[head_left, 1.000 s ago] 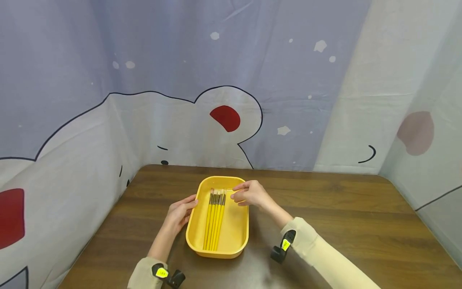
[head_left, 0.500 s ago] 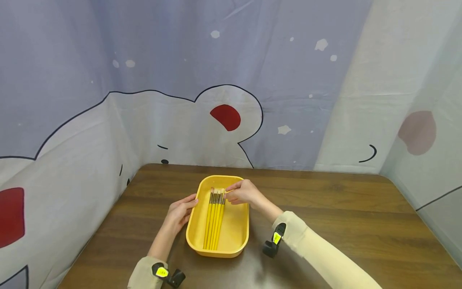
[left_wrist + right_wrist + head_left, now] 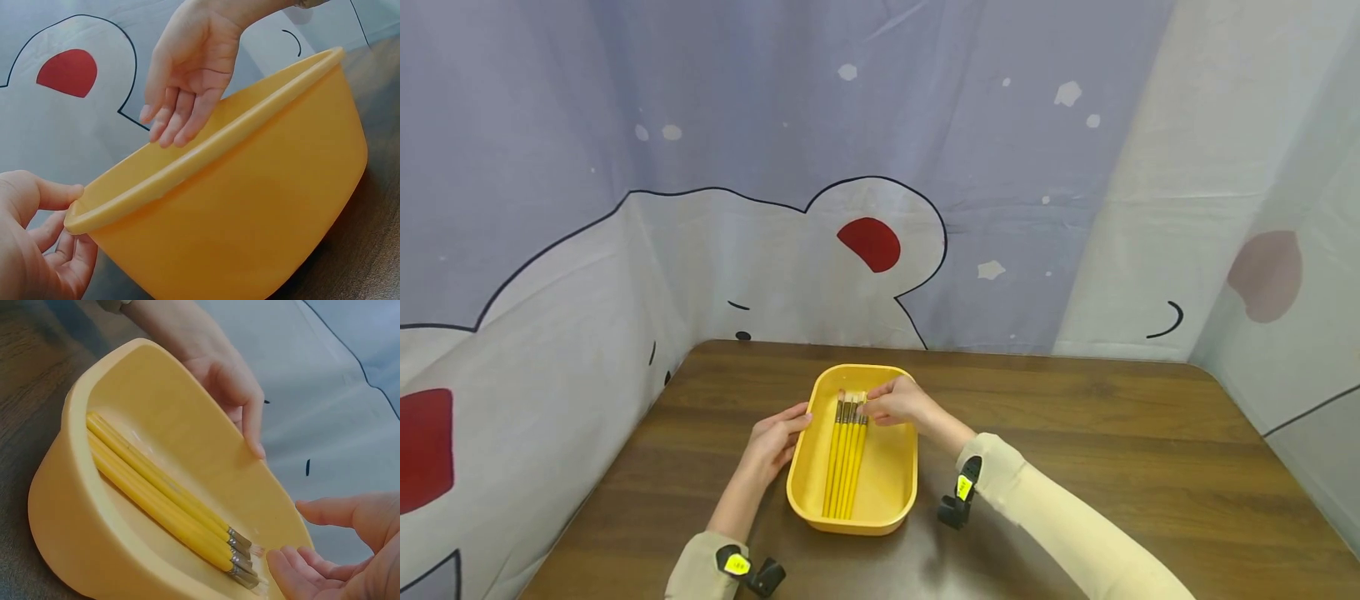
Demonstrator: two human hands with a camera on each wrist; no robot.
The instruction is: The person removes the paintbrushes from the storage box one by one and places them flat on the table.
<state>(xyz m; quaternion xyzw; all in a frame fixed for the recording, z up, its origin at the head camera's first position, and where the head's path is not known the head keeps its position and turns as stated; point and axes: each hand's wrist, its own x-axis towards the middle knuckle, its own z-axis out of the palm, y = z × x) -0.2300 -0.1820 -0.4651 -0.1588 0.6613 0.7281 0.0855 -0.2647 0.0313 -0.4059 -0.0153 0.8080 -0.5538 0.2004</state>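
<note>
A yellow plastic basin (image 3: 891,483) stands on the table, and several yellow-handled paintbrushes (image 3: 842,467) lie side by side in it, bristles at the far end. My left hand (image 3: 771,442) holds the basin's left rim; in the left wrist view the thumb is over the rim (image 3: 150,181) and the fingers are below it. Over the right side of the basin reaches my right hand (image 3: 895,402), close to the bristle ends. From the right wrist view, thumb and fingers of this hand (image 3: 350,550) are apart with nothing between them, beside the brush tips (image 3: 253,569).
The brown wooden table (image 3: 1075,467) extends widely to the right of the basin. A printed cloth (image 3: 1000,167) hangs along the back and both sides. Black wrist cameras are strapped at both sleeves.
My right hand has moved left, from the basin's right rim to the bristle ends of the brushes. Left hand, basin and brushes have stayed in place.
</note>
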